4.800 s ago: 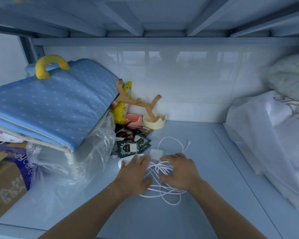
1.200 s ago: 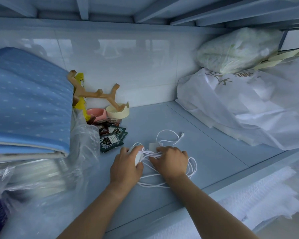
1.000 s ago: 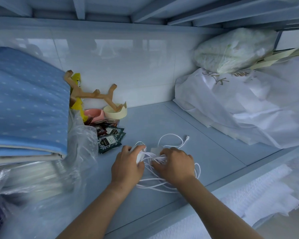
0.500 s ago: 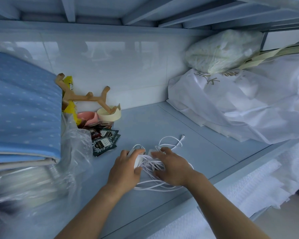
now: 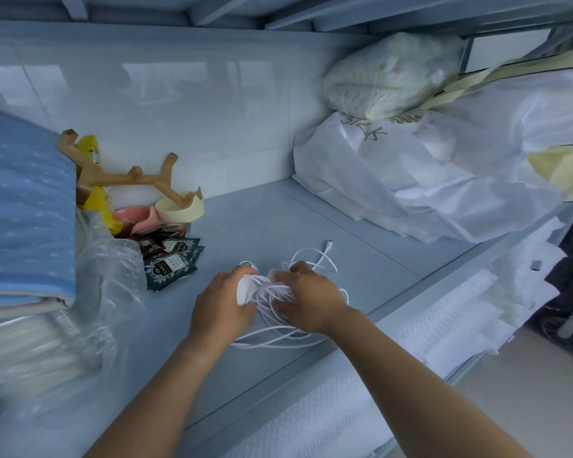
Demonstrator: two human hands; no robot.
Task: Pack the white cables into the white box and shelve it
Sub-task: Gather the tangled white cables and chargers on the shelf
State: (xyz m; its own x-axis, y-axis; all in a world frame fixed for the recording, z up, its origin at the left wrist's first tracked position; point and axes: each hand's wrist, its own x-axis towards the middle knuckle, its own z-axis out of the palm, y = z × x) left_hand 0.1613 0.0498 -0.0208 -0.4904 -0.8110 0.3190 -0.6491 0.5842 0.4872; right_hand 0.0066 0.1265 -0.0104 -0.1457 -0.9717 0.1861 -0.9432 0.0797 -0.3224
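Both your hands on the cable tangle

Your left hand fingers curl around a white plug; your right hand fingers pinch the white cables, which lie on the shelf beneath them.

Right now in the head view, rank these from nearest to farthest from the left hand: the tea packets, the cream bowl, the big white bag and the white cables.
1. White cables: touching the left hand, to its right.
2. Tea packets: just left of it and further back.
3. Cream bowl: behind the packets, near the wall.
4. Big white bag: far right of the shelf.
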